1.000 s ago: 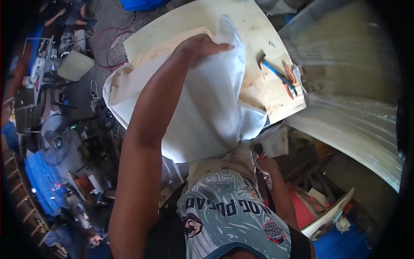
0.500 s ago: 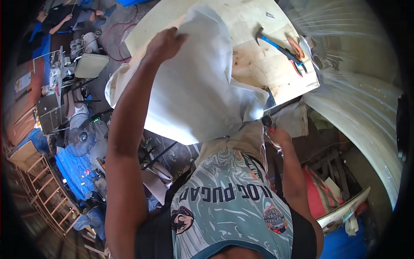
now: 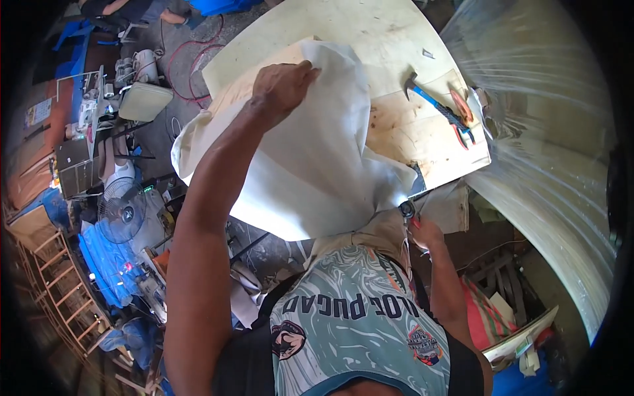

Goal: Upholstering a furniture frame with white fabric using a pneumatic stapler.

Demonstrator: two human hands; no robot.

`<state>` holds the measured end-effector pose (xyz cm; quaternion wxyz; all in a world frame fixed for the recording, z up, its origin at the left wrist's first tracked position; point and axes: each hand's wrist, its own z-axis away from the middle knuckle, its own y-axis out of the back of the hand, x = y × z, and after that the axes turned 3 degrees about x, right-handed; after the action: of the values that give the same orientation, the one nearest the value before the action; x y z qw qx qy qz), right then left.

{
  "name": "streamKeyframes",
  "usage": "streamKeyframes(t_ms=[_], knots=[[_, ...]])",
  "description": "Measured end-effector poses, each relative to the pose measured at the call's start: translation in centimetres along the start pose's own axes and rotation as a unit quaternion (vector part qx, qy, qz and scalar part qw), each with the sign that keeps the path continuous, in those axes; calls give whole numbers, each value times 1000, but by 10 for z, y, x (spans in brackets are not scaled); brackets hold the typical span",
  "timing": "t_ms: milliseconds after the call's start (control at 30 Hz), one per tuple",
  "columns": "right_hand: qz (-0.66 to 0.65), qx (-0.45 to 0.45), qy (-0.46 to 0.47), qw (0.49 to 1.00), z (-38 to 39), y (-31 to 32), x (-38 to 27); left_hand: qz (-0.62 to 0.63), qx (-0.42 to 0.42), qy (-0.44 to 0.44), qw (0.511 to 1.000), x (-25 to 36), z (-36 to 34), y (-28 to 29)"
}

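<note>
A large white sheet of pliable material (image 3: 304, 165) lies in loose folds over a pale plywood panel (image 3: 317, 20) in front of me. My left hand (image 3: 284, 92) is closed on the sheet's far part, with the fingertips bent into the material. Down by the sheet's near right corner, my right hand (image 3: 426, 235) grips a red-handled tool with a dark round head (image 3: 408, 210). The tool's head is close to the panel's near edge; its exact kind is hard to make out. On the panel's right side rest a blue-handled claw hammer (image 3: 436, 105) and red-handled pliers (image 3: 460, 135).
Clear plastic sheeting (image 3: 541, 158) hangs along the right. On the left are a standing fan (image 3: 122, 210), blue plastic wrapping (image 3: 109, 264), a wooden ladder-like frame (image 3: 66, 287) and a padded seat (image 3: 145, 101). A red hose (image 3: 173, 69) curls on the floor. Another person (image 3: 142, 10) is at far left.
The view has shifted, so the panel sits lower in it. My left hand has moved slightly right with the sheet. My right hand keeps the red-handled tool near the panel's edge.
</note>
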<state>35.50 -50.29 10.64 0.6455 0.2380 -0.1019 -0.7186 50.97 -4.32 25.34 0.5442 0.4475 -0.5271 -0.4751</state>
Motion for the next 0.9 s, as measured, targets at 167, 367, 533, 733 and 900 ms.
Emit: streamKeyframes(t_ms=[167,367,533,733,900], knots=[[17,0,2,1000,2,15,-33,51,27,19,998,-10,0,-11],[-38,12,95,995,25,82,-87,45,3,20,999,-12,-1,-4],[-207,3,212,955,54,158,-150,61,-41,17,997,-15,-1,-1],[-272,-56,321,905,90,239,-248,167,-61,-6,984,-30,-3,-12],[-185,-32,312,931,97,259,-323,296,-34,-30,954,-48,-4,-28]])
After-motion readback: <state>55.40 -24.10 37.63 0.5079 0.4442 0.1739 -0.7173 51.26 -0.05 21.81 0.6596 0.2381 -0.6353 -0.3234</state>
